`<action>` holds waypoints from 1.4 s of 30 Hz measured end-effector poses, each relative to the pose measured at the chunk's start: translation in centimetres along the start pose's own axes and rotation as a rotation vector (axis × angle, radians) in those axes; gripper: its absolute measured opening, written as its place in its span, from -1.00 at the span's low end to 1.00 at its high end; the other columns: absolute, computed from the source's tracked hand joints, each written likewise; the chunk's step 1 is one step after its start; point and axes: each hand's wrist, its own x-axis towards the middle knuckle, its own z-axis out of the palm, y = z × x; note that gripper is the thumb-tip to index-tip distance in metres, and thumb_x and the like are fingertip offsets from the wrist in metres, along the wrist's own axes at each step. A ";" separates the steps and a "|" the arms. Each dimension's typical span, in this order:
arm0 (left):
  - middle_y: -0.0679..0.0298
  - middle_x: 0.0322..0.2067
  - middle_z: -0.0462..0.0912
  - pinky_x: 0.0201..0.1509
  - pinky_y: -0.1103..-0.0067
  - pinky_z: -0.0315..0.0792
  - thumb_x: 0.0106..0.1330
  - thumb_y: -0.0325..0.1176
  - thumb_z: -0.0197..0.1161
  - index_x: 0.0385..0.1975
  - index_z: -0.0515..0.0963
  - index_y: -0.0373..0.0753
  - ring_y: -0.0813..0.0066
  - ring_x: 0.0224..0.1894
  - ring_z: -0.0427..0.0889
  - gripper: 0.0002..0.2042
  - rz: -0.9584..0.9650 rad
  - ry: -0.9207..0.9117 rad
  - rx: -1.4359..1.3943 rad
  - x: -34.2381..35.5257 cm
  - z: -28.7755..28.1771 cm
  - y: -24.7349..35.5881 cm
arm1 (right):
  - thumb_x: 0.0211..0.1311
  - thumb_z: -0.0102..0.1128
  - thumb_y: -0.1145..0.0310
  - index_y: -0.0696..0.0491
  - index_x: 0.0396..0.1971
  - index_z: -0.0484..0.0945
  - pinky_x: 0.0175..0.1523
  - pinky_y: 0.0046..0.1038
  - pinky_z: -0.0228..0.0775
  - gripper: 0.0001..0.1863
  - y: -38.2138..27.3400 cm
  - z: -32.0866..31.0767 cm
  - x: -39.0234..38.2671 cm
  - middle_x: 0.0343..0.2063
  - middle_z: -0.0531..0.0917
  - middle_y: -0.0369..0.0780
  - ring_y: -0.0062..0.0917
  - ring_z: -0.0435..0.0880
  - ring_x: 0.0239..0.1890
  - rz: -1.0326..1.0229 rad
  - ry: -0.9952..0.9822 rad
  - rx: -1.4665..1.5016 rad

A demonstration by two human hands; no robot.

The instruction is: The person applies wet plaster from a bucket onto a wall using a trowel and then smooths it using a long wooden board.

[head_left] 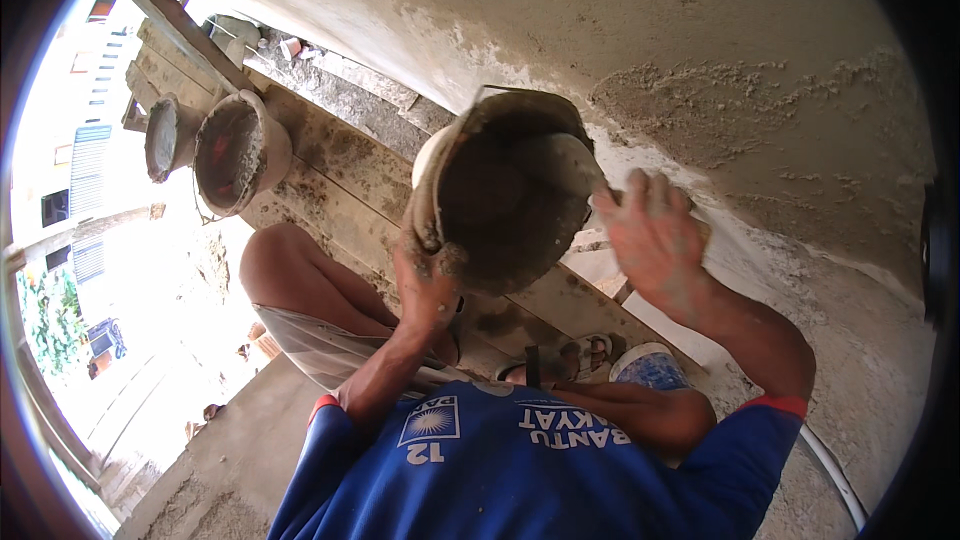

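A mortar-crusted bucket [520, 180] is lifted in front of me, tilted so that its dark, grey-coated inside faces me. My left hand [428, 280] grips its near left rim, thumb toward the mouth and mortar smeared on the fingers. Beside the opposite rim is my right hand [655, 240], fingers spread and slightly bent, the thumb side close against the bucket. Whether it touches the rim, I cannot tell. A small tan edge shows behind this hand, too little to name.
Wooden planks [330, 150] form a platform under my feet. Two more mortar-stained buckets stand at far left, one nearer [240, 155] and one smaller [170, 135]. A partly plastered wall [740, 130] rises on the right. A blue-and-white container [648, 368] is near my leg.
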 end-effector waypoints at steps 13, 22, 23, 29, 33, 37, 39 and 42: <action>0.12 0.02 0.39 0.13 0.55 0.23 0.00 -0.65 0.02 0.14 0.16 -0.38 0.41 0.06 0.37 -0.42 0.170 -0.017 -0.123 0.0 1.3 -2.7 | -0.09 0.17 0.35 0.03 -0.17 0.45 -0.32 -0.25 0.43 -0.62 -2.9 10.2 0.8 -0.42 0.54 -0.04 -0.17 0.57 -0.37 -0.077 -0.058 0.721; 0.21 -0.23 0.48 -0.21 0.55 0.39 0.05 -0.54 0.03 -0.11 0.37 -0.35 0.39 -0.21 0.47 -0.66 0.187 0.091 -0.166 1.4 -2.0 -2.1 | -0.02 0.16 0.25 0.00 -0.16 0.44 -0.31 -0.23 0.45 -0.63 -0.7 8.7 2.1 -0.45 0.57 -0.02 -0.13 0.58 -0.40 0.008 -0.022 0.663; 0.22 -0.23 0.46 -0.22 0.57 0.40 0.08 -0.55 0.02 -0.04 0.28 -0.35 0.42 -0.22 0.47 -0.62 0.202 0.082 -0.150 1.6 -2.8 -3.7 | -0.02 0.16 0.25 0.00 -0.16 0.44 -0.31 -0.23 0.45 -0.63 -0.5 8.3 2.1 -0.45 0.57 -0.02 -0.13 0.58 -0.40 0.010 -0.021 0.656; 0.24 -0.29 0.39 -0.40 0.65 0.45 0.11 -0.51 0.05 0.13 0.08 -0.23 0.51 -0.36 0.48 -0.46 0.082 0.231 -0.207 3.1 -5.0 -6.4 | -0.06 0.22 0.31 0.03 -0.15 0.42 -0.24 -0.27 0.41 -0.60 0.5 2.2 1.9 -0.38 0.56 -0.07 -0.14 0.56 -0.32 0.038 -0.110 0.684; 0.28 -0.34 0.44 -0.42 0.64 0.45 0.10 -0.50 0.03 0.15 0.08 -0.20 0.56 -0.41 0.48 -0.45 -0.138 0.390 -0.462 2.9 -7.4 -5.0 | -0.09 0.24 0.36 0.03 -0.19 0.42 -0.17 -0.30 0.39 -0.62 0.8 -0.3 1.4 -0.32 0.53 -0.10 -0.16 0.52 -0.25 -0.057 -0.204 0.797; 0.25 -0.39 0.49 -0.43 0.63 0.48 0.01 -0.54 0.05 -0.10 0.33 -0.31 0.50 -0.46 0.54 -0.63 -0.051 0.579 -0.411 3.1 -8.0 -3.1 | -0.06 0.24 0.32 0.09 -0.27 0.48 -0.13 -0.34 0.40 -0.68 2.6 2.5 2.5 -0.38 0.57 -0.16 -0.34 0.56 -0.28 -0.133 -0.329 0.975; 0.26 -0.36 0.48 -0.42 0.63 0.47 0.00 -0.54 0.05 -0.04 0.30 -0.27 0.50 -0.43 0.53 -0.57 -0.001 0.557 -0.178 3.4 -8.6 -4.8 | 0.04 0.16 0.32 0.16 -0.27 0.52 -0.12 -0.44 0.42 -0.72 6.1 7.9 3.3 -0.40 0.62 -0.24 -0.51 0.57 -0.30 0.210 -0.371 1.054; 0.26 -0.37 0.48 -0.41 0.62 0.47 0.00 -0.53 0.06 -0.01 0.29 -0.27 0.52 -0.43 0.52 -0.55 0.008 0.545 -0.125 3.4 -9.1 -4.3 | 0.13 0.07 0.37 0.09 -0.05 0.44 -0.34 -0.55 0.45 -0.65 11.4 4.3 3.8 -0.40 0.62 -0.21 -0.55 0.58 -0.42 0.300 0.159 0.356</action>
